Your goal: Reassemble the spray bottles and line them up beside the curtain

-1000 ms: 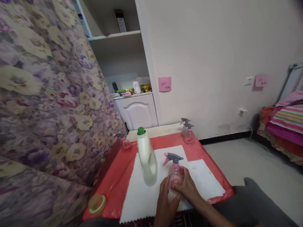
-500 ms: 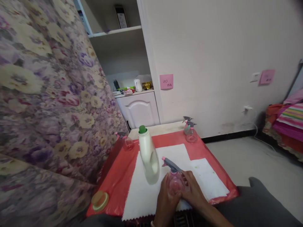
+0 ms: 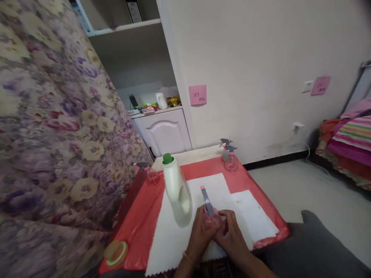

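Between my two hands is a clear pink spray bottle (image 3: 212, 221) with a grey trigger head and a pink nozzle pointing away from me. My left hand (image 3: 199, 233) wraps its left side, fingers closed round it. On its right side my right hand (image 3: 232, 235) grips it with bent fingers. Just left of them a pale green jug (image 3: 177, 195) with a moulded handle stands on a white cloth (image 3: 166, 247). A green piece (image 3: 167, 158) shows at the jug's mouth. Part of the spray bottle's body is hidden by my fingers.
Two more spray bottles (image 3: 231, 161) stand at the table's far right, another spray bottle (image 3: 151, 175) at the far left. A round lid-like thing (image 3: 116, 253) lies near left on the red cover (image 3: 136, 231). A spotted white sheet (image 3: 255, 216) lies right. A flowered curtain (image 3: 72, 154) hangs left.
The held spray bottle has turned and tipped, its nozzle swinging from the left to pointing forward. My fingers have shifted on it. The whole view has moved slightly.
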`<state>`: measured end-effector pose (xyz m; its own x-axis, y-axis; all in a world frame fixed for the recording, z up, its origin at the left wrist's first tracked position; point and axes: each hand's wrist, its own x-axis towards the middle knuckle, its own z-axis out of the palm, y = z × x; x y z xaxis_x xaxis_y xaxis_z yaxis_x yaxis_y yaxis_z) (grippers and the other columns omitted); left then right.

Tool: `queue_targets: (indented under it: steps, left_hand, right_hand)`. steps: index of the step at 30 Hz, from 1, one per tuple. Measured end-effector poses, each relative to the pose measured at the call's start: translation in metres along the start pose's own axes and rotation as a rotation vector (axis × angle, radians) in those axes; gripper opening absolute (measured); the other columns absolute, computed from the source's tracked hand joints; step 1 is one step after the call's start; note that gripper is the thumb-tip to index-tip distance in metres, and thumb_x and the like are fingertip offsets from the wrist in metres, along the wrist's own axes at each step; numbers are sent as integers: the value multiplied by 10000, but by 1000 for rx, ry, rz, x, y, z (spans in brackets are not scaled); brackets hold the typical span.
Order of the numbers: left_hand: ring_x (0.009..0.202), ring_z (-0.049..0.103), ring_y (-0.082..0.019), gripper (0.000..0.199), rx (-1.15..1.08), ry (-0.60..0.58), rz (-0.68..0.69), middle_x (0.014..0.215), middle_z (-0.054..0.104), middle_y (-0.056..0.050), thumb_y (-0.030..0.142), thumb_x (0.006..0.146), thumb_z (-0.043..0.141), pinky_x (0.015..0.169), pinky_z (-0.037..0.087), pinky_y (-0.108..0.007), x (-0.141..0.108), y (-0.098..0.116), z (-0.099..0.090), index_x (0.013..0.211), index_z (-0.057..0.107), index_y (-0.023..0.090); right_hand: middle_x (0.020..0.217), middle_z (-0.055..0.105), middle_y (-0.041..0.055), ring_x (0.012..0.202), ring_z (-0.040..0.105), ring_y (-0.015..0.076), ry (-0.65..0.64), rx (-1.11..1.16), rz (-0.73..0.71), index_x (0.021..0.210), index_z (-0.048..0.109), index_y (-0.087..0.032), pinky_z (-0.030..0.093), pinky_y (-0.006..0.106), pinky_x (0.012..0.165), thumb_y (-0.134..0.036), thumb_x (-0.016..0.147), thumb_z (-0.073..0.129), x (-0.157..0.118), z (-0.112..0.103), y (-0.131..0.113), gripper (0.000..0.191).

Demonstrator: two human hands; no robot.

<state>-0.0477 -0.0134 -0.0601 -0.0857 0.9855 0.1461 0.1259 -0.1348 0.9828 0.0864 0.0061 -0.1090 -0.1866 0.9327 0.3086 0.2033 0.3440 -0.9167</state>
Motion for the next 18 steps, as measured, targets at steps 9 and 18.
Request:
queue_targets:
  steps: [9,18]
  left_hand:
    - [1288,493,-302,689,58,-219,-21,1339,590,-72,266,670,822,1122,354,-427,2,15,-28,1301,546,247]
    - [1116,605,-252,340,-33,-12,-31,1171,689,-83,434,891,562,1023,424,-378,2,47,-18,1110,660,193]
  right_hand:
    - [1226,553,127,1146,553,315,-101,67,-42,1248,451,-198,452,492,1016,-285,610,814,15,-1,-5,740]
    - [1270,566,73,1218,535,271,-150,174,7,1262,462,-242,427,442,1064,-112,609,696,15,0,-1,706]
